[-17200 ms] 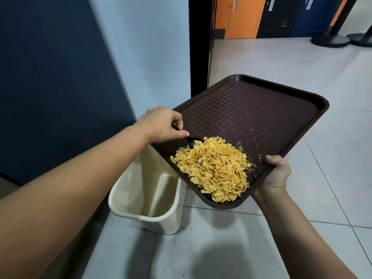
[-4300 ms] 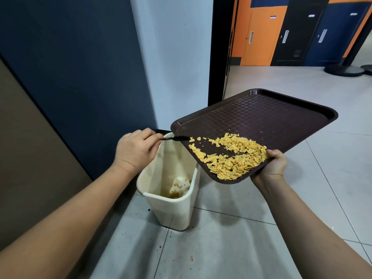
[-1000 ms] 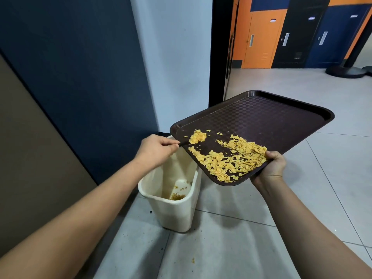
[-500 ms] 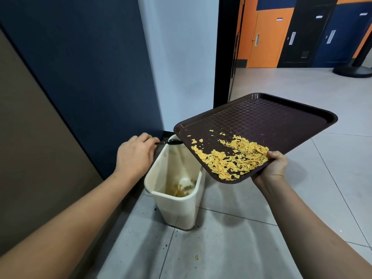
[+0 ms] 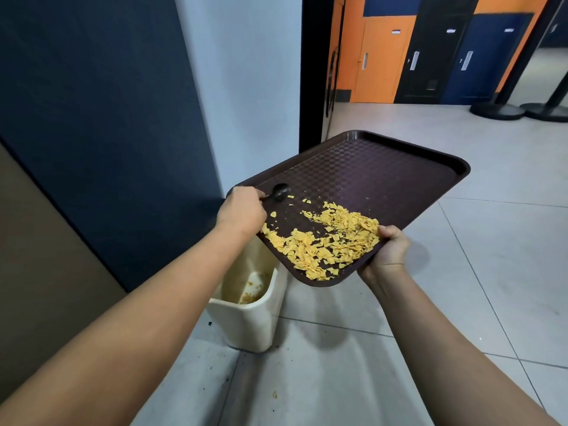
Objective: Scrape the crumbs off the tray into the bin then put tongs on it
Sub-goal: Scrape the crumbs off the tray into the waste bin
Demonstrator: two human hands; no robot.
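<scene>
Left hand (image 5: 242, 212) back on the tray (image 5: 384, 179) – was out over the bin (image 5: 246, 321) half a second ago, now clamped round the handle of a dark spoon-like scraper (image 5: 278, 192), bowl resting on the tray's upper-left area above the scatter. Right hand (image 5: 387, 250) gripping the near rim, thumb on top, tray tilted with its low corner over the bin. Crumbs (image 5: 325, 244) thinner than in the earlier frames; bulk now banked along the near edge by the right thumb, loose flakes trailing toward the left hand. Some crumbs visible in the bin bottom, 1 stray flake (image 5: 274, 395) on the floor tiles.

Reads as reset for another pass – scraping roughly half done, judging by what's left. Next stroke needs to drag from the right-hand side toward the low corner; pile near the thumb is farthest from the bin. Risk: flakes spilling over the near rim onto the floor. No tongs in view – step 2 not yet started.
</scene>
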